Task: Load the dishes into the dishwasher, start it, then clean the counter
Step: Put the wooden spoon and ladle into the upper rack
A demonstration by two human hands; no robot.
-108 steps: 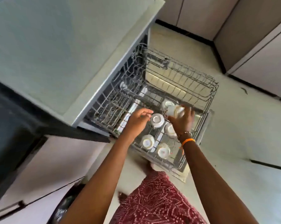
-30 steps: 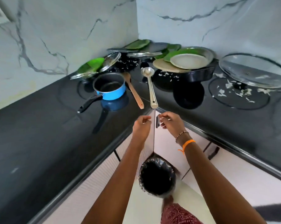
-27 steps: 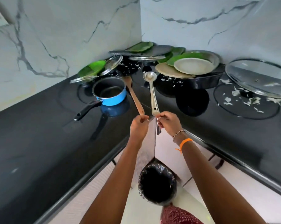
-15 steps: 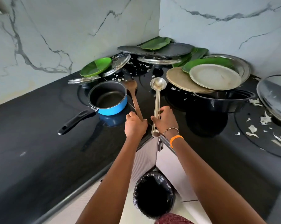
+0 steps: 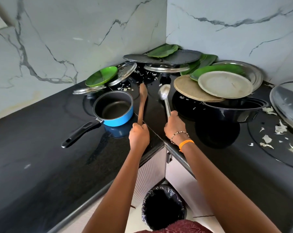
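Wooden spatula [image 5: 142, 105]: frame centre, on black counter [image 5: 33, 148]; long axis ran up-frame from left hand [image 5: 139, 136], fingers curled round its near end. Steel ladle [image 5: 165, 100]: parallel, just right; right hand [image 5: 174, 127] gripped its handle; bowl pointed up-frame.

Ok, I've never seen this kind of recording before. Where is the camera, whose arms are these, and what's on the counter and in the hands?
No machine here: a person wears a wide-angle camera on the head, looking down at their own arms. The left hand grips a wooden spatula; the right hand grips a steel ladle. Both utensils lie on a black corner counter. Beside them stands a blue saucepan, with green plates, steel lids and a black bowl piled towards the corner. White scraps litter the right side. A lined bin stands on the floor below.
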